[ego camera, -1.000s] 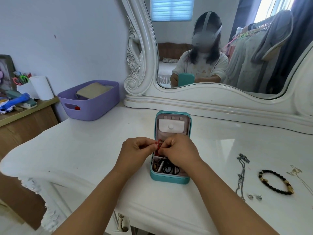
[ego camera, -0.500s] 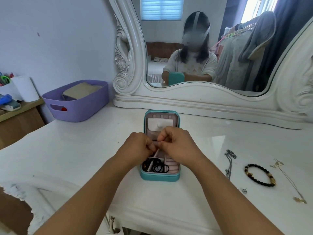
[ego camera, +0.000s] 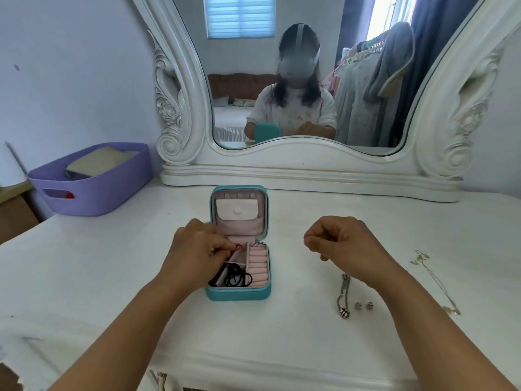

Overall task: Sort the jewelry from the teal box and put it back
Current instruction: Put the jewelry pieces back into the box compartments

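The teal box (ego camera: 238, 295) stands open in the middle of the white dressing table (ego camera: 112, 263), its lid upright and its lining pink. Black hair ties (ego camera: 236, 276) lie in its left compartment. My left hand (ego camera: 197, 249) hovers over the box's left side and pinches a small red piece of jewelry (ego camera: 237, 247). My right hand (ego camera: 341, 241) is off to the right of the box with its fingers closed; nothing shows in them. Below it on the table lie a silver necklace (ego camera: 344, 297), two silver studs (ego camera: 363, 305) and a gold necklace (ego camera: 437, 280).
A purple basket (ego camera: 95, 190) holding a flat pad sits at the back left. The carved white mirror frame (ego camera: 310, 172) runs along the back of the table. A wooden side table (ego camera: 11, 213) adjoins the left edge.
My hands were joined over the box on the red piece. They have parted: the right hand has swung out to the right, and the left stays over the box with the red piece.
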`<state>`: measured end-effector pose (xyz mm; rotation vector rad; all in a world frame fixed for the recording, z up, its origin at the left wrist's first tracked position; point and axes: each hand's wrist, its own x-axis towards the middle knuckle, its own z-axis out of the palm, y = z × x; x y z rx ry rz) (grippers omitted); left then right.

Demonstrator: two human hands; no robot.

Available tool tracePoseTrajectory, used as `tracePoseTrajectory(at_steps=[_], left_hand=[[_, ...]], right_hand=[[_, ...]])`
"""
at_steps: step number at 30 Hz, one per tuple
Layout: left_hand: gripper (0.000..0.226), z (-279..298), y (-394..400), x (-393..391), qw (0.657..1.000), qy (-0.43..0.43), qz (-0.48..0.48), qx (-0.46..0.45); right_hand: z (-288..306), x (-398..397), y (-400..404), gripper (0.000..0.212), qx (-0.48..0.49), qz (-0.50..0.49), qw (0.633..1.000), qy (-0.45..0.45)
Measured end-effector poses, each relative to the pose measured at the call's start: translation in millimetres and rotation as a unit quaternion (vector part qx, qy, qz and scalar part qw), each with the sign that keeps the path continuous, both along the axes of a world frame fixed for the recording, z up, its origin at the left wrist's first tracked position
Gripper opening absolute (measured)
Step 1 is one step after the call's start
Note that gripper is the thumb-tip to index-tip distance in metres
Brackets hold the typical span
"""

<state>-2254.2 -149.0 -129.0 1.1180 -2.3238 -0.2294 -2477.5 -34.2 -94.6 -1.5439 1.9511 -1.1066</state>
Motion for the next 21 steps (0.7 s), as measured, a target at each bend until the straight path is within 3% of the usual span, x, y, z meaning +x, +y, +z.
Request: tracePoseTrajectory(at_steps=[5, 9, 14, 21], left_hand=[[0.018, 13, 13, -11, 0.996, 0.085, 0.020, -0.004], [0.017, 20, 42, -43, 0.992, 0.117, -0.040, -0.021], [0.017, 14, 83, -96, 0.983, 0.062, -0.165, 0.042], [0.025, -1, 92, -157, 0.978, -0.031, -0.168, 0.124]], right_hand=[[1, -41, 29, 0.010, -0.015, -0.066, 0.998, -0.009], [0, -61, 47, 0.008, -0.022, -0.100, 0.994, -0.032], [-5, -79, 68, 0.008, -0.012, -0.127, 0.991, -0.032], [-20, -100, 89, 0.011, 0.021, -0.153, 0.987, -0.031]])
